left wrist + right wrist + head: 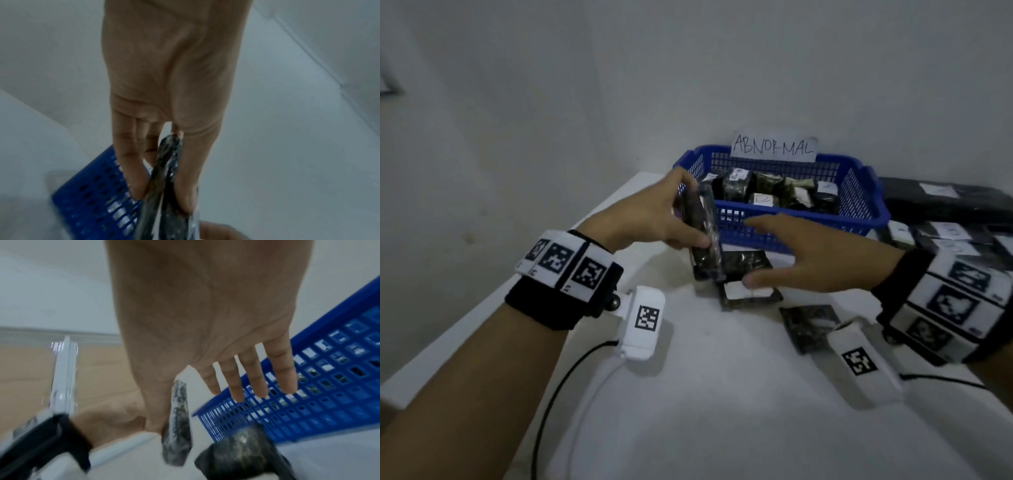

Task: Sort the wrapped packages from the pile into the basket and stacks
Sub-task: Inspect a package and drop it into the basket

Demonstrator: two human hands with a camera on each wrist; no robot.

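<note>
A white worktop (pixel 705 394) fills a dim, pale-walled corner, and the sorting happens at its far end. Nearest the person, just below the right hand (pixel 822 253), a few dark wrapped packages lie loose: one flat square packet (pixel 810 325) beside the wrist camera, and a labelled packet (pixel 750 294) directly under the right thumb, its white sticker face up, probably so it can be read at a glance. The right hand is spread flat, fingers straight and holding nothing, hovering over this small pile; it looks ready either to steady the upright packet or to take the next one.

Just left of it, the left hand (pixel 654 212) pinches a thin wrapped package (pixel 703 233) on edge between thumb and fingers. The left wrist view shows the fingers (pixel 131 170) pressing one face and the thumb the other. Held upright like this, both faces can likely be checked before deciding where it goes.

Beyond both hands stands the blue basket (pixel 859 205), carrying a paper sign (pixel 774 148) reading ABNORMAL and already holding several packages. Farther right of the right hand, labelled packages lie in flat stacks (pixel 941 233), seemingly the normal ones.
</note>
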